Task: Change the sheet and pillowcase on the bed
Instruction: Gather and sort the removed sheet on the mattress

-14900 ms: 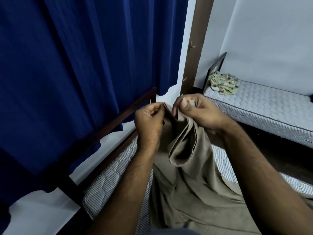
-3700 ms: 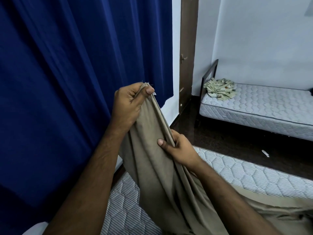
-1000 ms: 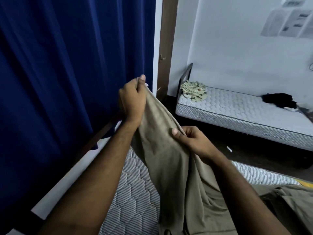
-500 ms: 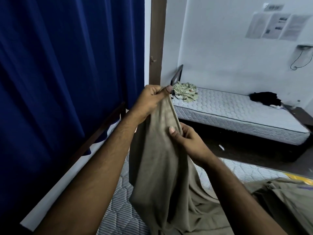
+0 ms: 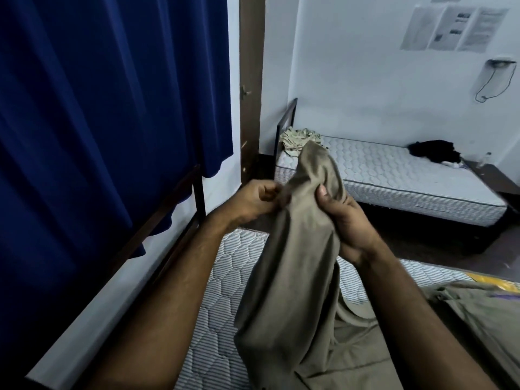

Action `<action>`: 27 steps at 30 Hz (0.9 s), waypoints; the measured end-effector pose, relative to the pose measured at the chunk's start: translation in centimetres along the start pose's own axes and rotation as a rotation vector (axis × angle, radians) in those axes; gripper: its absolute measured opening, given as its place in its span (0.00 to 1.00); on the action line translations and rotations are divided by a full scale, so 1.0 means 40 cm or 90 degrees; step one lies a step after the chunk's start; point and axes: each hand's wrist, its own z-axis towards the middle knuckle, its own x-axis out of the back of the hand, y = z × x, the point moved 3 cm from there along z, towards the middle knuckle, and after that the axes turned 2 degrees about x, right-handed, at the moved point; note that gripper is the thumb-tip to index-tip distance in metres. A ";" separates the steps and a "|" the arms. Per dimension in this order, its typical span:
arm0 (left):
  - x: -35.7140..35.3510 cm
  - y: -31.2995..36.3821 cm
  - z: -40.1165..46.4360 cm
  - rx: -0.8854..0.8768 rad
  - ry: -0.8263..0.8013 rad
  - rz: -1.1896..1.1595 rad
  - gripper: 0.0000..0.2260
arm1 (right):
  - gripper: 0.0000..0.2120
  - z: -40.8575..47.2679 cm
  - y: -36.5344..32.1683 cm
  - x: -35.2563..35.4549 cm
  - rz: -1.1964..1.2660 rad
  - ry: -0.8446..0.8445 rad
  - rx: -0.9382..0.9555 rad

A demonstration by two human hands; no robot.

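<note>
Both hands (image 5: 298,209) gripping the upright khaki sheet (image 5: 292,271), bunched top end upward.

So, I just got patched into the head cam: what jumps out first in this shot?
Dead centre, both hands bunch up a khaki sheet: the left hand pinches its edge, the right hand grips the gathered fold, and the rest trails onto the bare quilted mattress below. A dark blue curtain fills the left side. Across the floor stands a second bare bed with crumpled patterned cloth at its head.
</note>
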 end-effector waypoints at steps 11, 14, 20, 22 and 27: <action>-0.158 -0.144 -0.081 0.320 -0.142 -0.112 0.10 | 0.14 0.009 -0.033 0.028 0.090 -0.028 -0.019; -0.194 -0.211 -0.129 0.497 -0.130 -0.233 0.18 | 0.15 0.010 -0.034 0.034 0.089 -0.003 -0.009; -0.173 -0.247 -0.139 0.424 0.015 -0.376 0.10 | 0.17 0.004 -0.030 0.066 0.032 0.081 0.007; -0.126 -0.249 -0.121 0.359 0.158 -0.421 0.06 | 0.15 0.003 -0.024 0.082 -0.008 0.117 0.023; 0.092 -0.248 -0.127 0.204 0.583 -0.374 0.04 | 0.15 -0.008 -0.001 0.146 -0.112 0.216 0.066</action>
